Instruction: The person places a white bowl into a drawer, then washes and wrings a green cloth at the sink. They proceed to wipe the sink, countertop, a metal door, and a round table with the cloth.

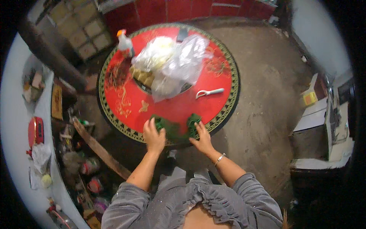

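Note:
At the near edge of the round red table (174, 110), my left hand (154, 134) grips one end of a dark green, net-like cloth (174, 128). The cloth's other end is bunched in my right hand (201, 137), so it spans the gap between both hands, partly see-through or blurred. A white Y-shaped peeler (211, 92) lies on the table beyond my right hand. Clear plastic bags (183, 60), one over pale contents, cover much of the table's middle, beside some brown, lumpy items (143, 76) that I cannot identify.
A spray bottle with an orange head (125, 43) stands at the table's far left, and a dark flat object (182, 35) lies at the far edge. A wooden plank (100, 148) slants up beside cluttered goods on the left. A white-topped cabinet (311, 137) stands at right.

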A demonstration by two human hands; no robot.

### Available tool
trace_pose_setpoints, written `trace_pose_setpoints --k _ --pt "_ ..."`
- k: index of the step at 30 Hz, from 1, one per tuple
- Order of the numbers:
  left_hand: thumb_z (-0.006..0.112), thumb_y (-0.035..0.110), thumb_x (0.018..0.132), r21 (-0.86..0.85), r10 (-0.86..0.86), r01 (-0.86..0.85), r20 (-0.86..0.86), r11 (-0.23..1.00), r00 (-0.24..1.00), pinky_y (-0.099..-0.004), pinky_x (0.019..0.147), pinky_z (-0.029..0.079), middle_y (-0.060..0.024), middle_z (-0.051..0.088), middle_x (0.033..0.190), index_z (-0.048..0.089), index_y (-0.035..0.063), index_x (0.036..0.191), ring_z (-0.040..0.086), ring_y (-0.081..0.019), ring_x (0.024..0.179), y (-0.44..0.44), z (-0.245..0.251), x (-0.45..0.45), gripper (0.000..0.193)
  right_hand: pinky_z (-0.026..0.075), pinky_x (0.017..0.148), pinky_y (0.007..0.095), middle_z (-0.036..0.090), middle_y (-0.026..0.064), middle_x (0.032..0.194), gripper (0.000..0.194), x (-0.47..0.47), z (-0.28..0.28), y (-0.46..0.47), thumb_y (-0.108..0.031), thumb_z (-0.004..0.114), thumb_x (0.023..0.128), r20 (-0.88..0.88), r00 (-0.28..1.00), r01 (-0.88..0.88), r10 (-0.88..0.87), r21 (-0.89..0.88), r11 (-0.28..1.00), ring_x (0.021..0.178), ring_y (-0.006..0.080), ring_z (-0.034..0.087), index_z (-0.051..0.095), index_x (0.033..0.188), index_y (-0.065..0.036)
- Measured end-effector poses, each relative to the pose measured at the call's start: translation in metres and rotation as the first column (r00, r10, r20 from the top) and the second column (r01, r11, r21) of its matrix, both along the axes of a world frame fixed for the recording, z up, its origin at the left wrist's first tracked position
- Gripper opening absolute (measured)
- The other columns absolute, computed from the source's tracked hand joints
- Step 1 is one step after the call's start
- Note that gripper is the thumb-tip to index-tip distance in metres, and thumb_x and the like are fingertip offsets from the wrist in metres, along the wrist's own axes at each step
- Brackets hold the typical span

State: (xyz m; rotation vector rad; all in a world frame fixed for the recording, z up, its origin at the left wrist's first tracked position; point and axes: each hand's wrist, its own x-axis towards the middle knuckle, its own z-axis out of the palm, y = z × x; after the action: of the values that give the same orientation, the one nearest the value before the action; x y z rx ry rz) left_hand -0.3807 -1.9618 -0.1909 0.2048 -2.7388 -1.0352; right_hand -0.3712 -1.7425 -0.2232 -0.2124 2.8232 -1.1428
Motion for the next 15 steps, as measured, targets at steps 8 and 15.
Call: trace_pose_setpoints --k 8,15 --pt "0.047 0.032 0.083 -0.348 -0.223 0.333 0.319 0.877 0.921 -0.0496 0.1 0.017 -0.0143 0.023 0.137 0.037 0.0188 0.129 0.019 -0.0311 0.128 0.019 -0.075 -0.039 0.049 0.016 0.1 0.0506 0.021 0.0148 0.139 0.05 -0.038 -0.039 -0.071 -0.022 0.049 0.084 -0.011 0.988 -0.138 0.153 0.374 0.917 0.127 0.0382 0.017 0.034 0.13 -0.011" --pt "0.054 0.026 0.078 -0.354 -0.027 0.134 0.291 0.926 0.956 -0.0518 0.1 0.016 -0.0094 0.027 0.137 0.044 0.0219 0.123 0.022 -0.0287 0.127 -0.07 -0.098 -0.087 0.046 0.019 0.1 0.0499 0.026 0.0115 0.138 0.047 -0.104 -0.05 -0.143 -0.019 0.048 0.082 0.002 0.855 -0.494 0.518 0.305 0.814 0.127 0.0285 0.024 0.037 0.128 -0.012"
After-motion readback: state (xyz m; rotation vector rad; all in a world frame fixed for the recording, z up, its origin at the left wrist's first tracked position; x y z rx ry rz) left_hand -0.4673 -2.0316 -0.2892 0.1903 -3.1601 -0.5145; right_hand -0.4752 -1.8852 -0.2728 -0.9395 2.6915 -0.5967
